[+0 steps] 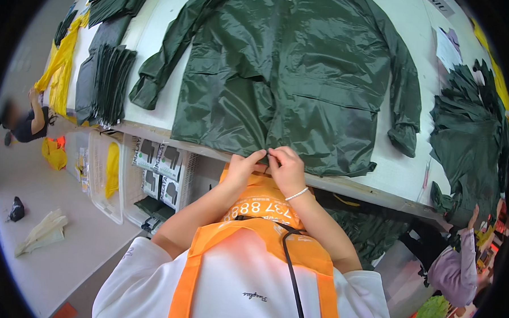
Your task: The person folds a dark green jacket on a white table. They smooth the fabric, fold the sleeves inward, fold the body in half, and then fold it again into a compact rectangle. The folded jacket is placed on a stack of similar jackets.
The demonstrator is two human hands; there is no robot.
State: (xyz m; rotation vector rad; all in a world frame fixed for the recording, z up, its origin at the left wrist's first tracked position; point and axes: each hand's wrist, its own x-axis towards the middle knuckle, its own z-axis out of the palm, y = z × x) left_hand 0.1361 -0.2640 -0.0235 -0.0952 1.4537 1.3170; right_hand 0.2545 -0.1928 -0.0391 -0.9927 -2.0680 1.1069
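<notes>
A dark green rain jacket (327, 65) lies spread on the white table, its sleeves out to both sides and its front toward me. At the middle of its lower hem, my left hand (244, 169) pinches the front edge between thumb and fingers. Close beside it, my right hand (286, 167), with a white beaded bracelet on the wrist, pinches the other side of the same opening. The fingertips nearly meet at the hem. Whatever small fastener may be between them is hidden.
Stacks of folded dark green garments (113, 84) lie at the left, more green garments (466, 134) at the right. Under the table edge (209, 151) stand white baskets (103, 186) with packaged goods. One person handles yellow garments (62, 71) at far left; another person (457, 264) is at lower right.
</notes>
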